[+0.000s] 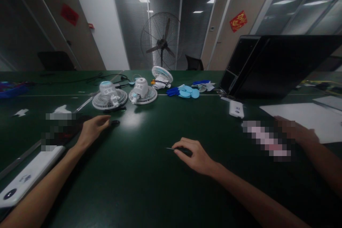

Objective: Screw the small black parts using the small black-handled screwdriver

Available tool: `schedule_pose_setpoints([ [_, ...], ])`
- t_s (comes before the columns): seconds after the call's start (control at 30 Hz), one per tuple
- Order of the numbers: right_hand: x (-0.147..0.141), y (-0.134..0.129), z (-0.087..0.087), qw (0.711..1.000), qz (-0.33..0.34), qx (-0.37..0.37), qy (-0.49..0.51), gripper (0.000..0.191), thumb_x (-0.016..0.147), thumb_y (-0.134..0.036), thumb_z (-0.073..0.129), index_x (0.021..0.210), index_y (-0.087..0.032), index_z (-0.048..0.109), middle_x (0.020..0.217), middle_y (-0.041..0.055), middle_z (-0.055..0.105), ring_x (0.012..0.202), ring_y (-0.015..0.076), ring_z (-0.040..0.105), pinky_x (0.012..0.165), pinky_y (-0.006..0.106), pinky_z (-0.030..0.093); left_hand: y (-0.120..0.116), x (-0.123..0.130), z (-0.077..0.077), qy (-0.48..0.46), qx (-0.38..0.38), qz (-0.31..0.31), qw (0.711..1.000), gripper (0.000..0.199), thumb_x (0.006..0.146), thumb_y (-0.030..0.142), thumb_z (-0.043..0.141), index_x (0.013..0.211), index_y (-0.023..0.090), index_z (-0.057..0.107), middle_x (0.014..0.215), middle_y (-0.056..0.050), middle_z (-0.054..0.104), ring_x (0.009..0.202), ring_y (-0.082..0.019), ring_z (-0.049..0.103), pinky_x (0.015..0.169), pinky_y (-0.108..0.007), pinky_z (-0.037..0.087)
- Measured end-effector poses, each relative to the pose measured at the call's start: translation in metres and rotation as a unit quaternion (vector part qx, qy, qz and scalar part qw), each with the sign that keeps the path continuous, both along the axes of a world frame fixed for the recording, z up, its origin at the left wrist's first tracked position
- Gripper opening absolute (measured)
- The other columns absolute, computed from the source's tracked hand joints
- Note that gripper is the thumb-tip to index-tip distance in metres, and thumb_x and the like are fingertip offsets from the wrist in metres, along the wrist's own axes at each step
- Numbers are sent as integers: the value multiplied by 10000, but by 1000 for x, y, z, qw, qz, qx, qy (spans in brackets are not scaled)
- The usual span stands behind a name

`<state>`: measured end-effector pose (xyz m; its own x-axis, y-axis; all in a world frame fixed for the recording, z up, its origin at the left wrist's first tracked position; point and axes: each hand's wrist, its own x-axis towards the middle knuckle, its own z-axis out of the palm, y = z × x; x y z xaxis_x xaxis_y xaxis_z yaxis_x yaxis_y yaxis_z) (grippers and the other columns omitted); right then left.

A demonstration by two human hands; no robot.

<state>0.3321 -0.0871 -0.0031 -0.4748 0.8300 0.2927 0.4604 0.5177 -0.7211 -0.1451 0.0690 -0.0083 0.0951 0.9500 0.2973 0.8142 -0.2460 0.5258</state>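
My right hand [193, 155] is closed around the dark handle of a small tool that looks like a screwdriver [169, 148]. Its thin metal shaft points left, just over the dark green table. At left, my left hand [93, 130] reaches forward with thumb and fingers slightly apart. A small black object [115, 123] lies right at its fingertips; whether they touch it I cannot tell. Beyond that hand, a white fan head [109, 96] and a second fan head [143, 92] rest with their grilles down. A third fan head [161, 74] leans farther back.
Another person's hand [296, 130] is at right, beside a blurred-out pinkish patch and white sheets [326, 117]. Blue pieces [187, 91], a white device [236, 109] and a large black monitor [288, 66] stand beyond. A long white casing [29, 178] lies left of my left arm.
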Motion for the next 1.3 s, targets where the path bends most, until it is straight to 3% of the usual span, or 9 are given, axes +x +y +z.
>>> schedule_pose_setpoints([
  [0.3,-1,1,-1,1000,-6,15,-5,191,1062,-309,586,1178,-206,698,1025,45,695,885,180,657,780,304,530,6,11,-3,59,31,-46,997,612,900,682,523,1160,180,759,1284,-134,719,1139,-314,691,1014,-396,523],
  [0.5,0,1,-1,1000,-3,8,-9,215,1071,-329,570,1193,-202,693,1037,52,694,880,178,657,758,295,537,5,9,-4,44,-3,-33,998,663,906,694,506,1253,177,734,1228,-119,758,951,-287,734,877,-359,572],
  [0.73,0,1,-1,1000,1,1,-5,205,1072,-316,569,1191,-203,693,1047,46,685,896,177,652,774,297,536,-1,14,1,32,-24,-38,998,696,858,735,539,1237,191,752,1230,-119,761,971,-308,728,872,-362,575],
  [0.93,0,1,0,1000,3,-5,-2,203,1074,-309,566,1206,-211,685,1064,45,686,913,179,656,787,302,542,-3,15,5,2,-37,-28,999,720,831,774,550,1205,200,772,1160,-107,788,917,-299,740,780,-333,581],
  [1.17,0,0,2,1000,3,-7,1,191,1069,-288,571,1199,-208,686,1058,37,682,906,171,656,772,289,535,3,4,-8,8,-33,-56,998,655,908,709,531,1239,192,758,1257,-99,759,1092,-306,714,954,-357,547],
  [1.3,0,0,2,1000,-1,-5,-2,190,1059,-292,586,1195,-211,692,1062,38,686,906,174,655,785,296,533,1,7,-10,92,6,-80,993,637,971,659,446,1307,201,734,1336,-102,722,1189,-317,678,1035,-396,514],
])
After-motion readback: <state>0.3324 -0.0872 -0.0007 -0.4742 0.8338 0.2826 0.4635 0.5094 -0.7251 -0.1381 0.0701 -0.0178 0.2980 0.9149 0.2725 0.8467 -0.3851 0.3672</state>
